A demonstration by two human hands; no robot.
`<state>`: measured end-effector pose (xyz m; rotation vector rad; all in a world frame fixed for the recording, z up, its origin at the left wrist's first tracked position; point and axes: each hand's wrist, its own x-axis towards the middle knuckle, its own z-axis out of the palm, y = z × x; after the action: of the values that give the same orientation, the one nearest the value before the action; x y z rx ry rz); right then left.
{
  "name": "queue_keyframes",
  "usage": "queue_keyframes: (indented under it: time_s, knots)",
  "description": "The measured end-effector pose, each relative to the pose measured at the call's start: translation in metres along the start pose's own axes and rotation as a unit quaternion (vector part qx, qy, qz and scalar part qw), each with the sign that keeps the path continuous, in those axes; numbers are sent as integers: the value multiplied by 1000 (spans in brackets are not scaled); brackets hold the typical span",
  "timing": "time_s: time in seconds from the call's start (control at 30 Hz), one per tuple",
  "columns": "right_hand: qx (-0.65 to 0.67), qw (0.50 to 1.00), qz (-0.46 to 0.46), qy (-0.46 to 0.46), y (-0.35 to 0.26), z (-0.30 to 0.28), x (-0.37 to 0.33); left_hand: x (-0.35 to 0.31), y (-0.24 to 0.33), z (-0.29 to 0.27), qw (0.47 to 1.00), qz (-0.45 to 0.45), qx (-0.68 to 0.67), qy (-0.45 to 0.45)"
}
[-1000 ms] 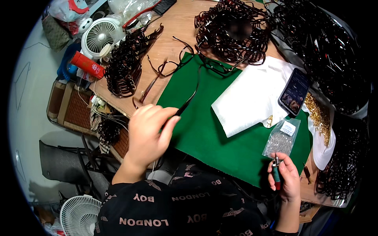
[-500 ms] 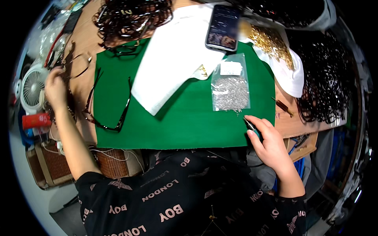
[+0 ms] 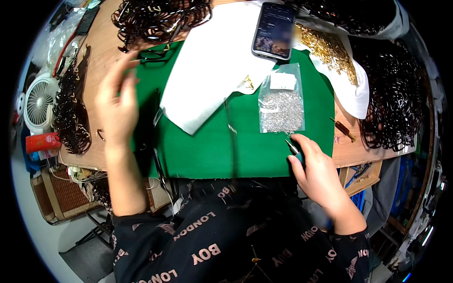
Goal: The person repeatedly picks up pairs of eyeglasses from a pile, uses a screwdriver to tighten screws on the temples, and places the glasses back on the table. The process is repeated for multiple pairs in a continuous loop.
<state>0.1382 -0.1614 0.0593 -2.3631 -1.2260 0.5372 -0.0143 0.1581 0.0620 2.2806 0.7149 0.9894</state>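
Across our wooden desk point(image 3: 101, 42) lies a green mat point(image 3: 198, 155). Our left hand point(image 3: 118, 101) is blurred beside its left edge; whether those fingers hold anything, we cannot tell. Near the mat's front-right corner, our right hand point(image 3: 315, 172) pinches a pointed tool point(image 3: 293, 149).

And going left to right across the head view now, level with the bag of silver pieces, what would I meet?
White fan → dark heap on the left → left hand → white cloth → clear bag of silver pieces → second white cloth bearing gold pieces → dark heap on the right.
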Motion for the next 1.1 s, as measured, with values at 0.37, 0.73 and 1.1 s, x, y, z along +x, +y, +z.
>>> queue_keyframes:
  time_s: [0.37,0.73,1.1]
  knots:
    - [82,996,39,3,2,-2,-10,-106,82,63,945,113,-52,-302]
    - [95,995,16,10,7,-2,-11,-111,103,38,936,-34,-277,-216]
    - [-35,999,-19,0,1,-2,-9,-42,120,-42,901,223,-368,-55]
